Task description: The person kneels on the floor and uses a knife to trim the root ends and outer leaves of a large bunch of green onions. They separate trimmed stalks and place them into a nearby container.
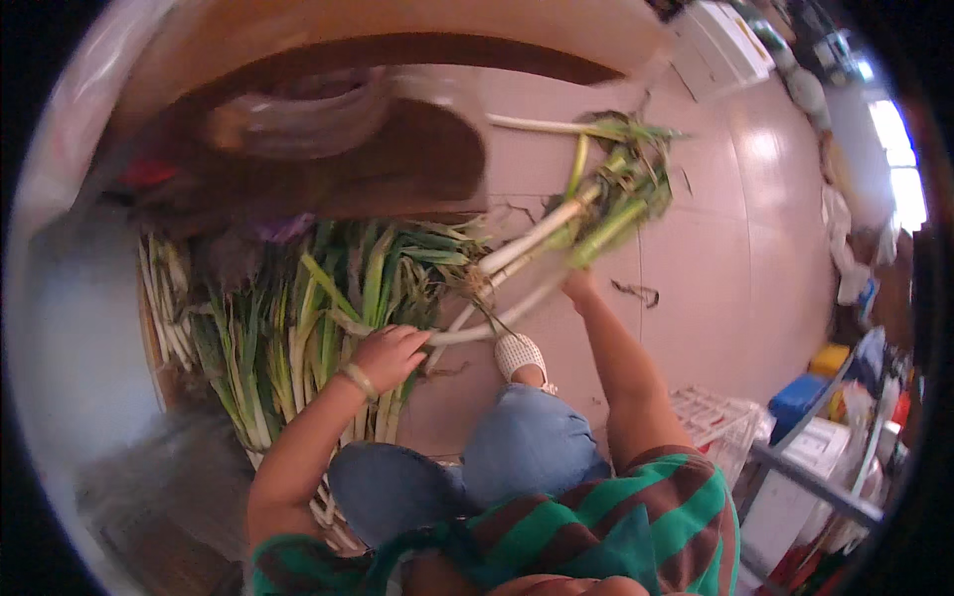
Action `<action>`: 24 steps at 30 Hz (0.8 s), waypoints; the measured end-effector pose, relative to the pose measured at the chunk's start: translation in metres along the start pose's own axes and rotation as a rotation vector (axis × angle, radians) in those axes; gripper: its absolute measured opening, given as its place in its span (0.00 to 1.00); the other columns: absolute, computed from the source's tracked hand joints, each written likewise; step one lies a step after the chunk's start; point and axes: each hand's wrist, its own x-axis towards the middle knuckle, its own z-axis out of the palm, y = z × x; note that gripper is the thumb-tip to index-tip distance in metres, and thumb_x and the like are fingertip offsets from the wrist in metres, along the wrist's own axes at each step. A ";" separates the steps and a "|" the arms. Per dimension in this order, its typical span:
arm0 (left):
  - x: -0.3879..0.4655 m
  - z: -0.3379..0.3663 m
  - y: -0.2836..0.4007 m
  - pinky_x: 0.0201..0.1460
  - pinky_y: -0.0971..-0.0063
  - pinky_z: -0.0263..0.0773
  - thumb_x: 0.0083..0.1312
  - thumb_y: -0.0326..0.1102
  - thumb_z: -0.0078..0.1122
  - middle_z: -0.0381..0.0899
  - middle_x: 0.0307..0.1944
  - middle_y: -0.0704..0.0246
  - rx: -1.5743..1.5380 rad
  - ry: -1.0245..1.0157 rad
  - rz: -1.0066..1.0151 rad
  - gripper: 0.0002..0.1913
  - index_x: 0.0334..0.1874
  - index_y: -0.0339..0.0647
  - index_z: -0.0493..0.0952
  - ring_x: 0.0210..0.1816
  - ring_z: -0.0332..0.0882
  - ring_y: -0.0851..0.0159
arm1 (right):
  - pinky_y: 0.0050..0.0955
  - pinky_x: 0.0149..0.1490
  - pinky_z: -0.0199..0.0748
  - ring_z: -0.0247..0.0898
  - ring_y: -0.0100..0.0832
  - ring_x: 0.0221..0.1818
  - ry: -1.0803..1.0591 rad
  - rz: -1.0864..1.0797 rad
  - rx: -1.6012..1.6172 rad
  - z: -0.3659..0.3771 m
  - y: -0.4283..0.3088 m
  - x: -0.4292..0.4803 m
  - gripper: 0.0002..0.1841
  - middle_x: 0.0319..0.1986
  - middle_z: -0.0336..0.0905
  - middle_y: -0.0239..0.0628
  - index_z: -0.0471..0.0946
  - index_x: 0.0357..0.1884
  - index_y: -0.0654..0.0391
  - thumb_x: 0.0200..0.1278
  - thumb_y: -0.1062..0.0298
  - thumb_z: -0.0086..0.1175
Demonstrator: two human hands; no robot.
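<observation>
My left hand (389,359), a pale bangle on its wrist, is closed over a large green onion, whose blurred white stalk (492,328) runs right towards my other hand. Most of the fingers of my right hand (579,284) are hidden, but it grips a blurred green stalk (607,235) at the edge of a loose pile of green onions (548,227). Under and beyond my left hand lies a thick row of green onions (298,335) with dark leaves and white stems. Roots show on one stalk near the middle.
Brown wooden furniture with a curved edge (440,156) overhangs the row. Pink floor tiles (700,298) carry a dried scrap (637,293). My perforated shoe (520,359) is between my hands. A white plastic crate (712,417) and a metal-framed rack (816,484) stand at right.
</observation>
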 end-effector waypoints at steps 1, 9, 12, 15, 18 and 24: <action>0.002 0.004 0.003 0.59 0.61 0.68 0.64 0.37 0.56 0.75 0.53 0.58 -0.017 0.001 -0.065 0.21 0.58 0.37 0.73 0.55 0.72 0.52 | 0.32 0.39 0.72 0.69 0.33 0.42 -0.154 0.065 -0.003 0.067 -0.069 -0.022 0.14 0.38 0.72 0.34 0.71 0.51 0.54 0.62 0.70 0.52; 0.188 0.111 0.025 0.60 0.59 0.65 0.62 0.40 0.60 0.74 0.53 0.59 0.254 0.120 -0.111 0.28 0.63 0.40 0.66 0.58 0.68 0.48 | 0.40 0.64 0.61 0.62 0.44 0.61 -0.335 -0.183 0.059 0.029 -0.006 -0.043 0.16 0.54 0.72 0.39 0.73 0.51 0.58 0.61 0.67 0.55; 0.226 0.139 0.038 0.61 0.56 0.64 0.61 0.42 0.60 0.76 0.51 0.58 0.303 -0.010 -0.220 0.24 0.58 0.42 0.68 0.56 0.72 0.51 | 0.41 0.64 0.64 0.65 0.43 0.60 -0.266 -0.005 0.328 0.009 0.006 -0.040 0.14 0.54 0.72 0.40 0.72 0.49 0.59 0.65 0.63 0.52; 0.245 0.177 0.016 0.54 0.55 0.69 0.63 0.38 0.56 0.80 0.45 0.55 0.257 -0.137 -0.352 0.15 0.49 0.39 0.69 0.48 0.79 0.48 | 0.37 0.59 0.70 0.71 0.36 0.54 -0.158 0.402 0.647 0.026 -0.041 -0.033 0.15 0.50 0.73 0.40 0.70 0.51 0.58 0.71 0.59 0.48; 0.234 0.163 0.047 0.46 0.51 0.70 0.62 0.37 0.56 0.80 0.39 0.50 -0.038 -0.021 -0.336 0.15 0.46 0.37 0.68 0.42 0.78 0.42 | 0.36 0.53 0.74 0.73 0.32 0.49 -0.133 0.347 0.757 0.020 -0.070 -0.043 0.16 0.49 0.73 0.38 0.69 0.52 0.58 0.74 0.56 0.43; 0.223 0.099 0.105 0.41 0.53 0.71 0.63 0.40 0.60 0.80 0.35 0.52 -0.183 0.090 -0.338 0.19 0.50 0.36 0.68 0.38 0.78 0.45 | 0.35 0.46 0.79 0.75 0.34 0.39 0.176 0.206 1.006 0.029 -0.092 -0.052 0.15 0.42 0.75 0.39 0.68 0.51 0.61 0.75 0.60 0.40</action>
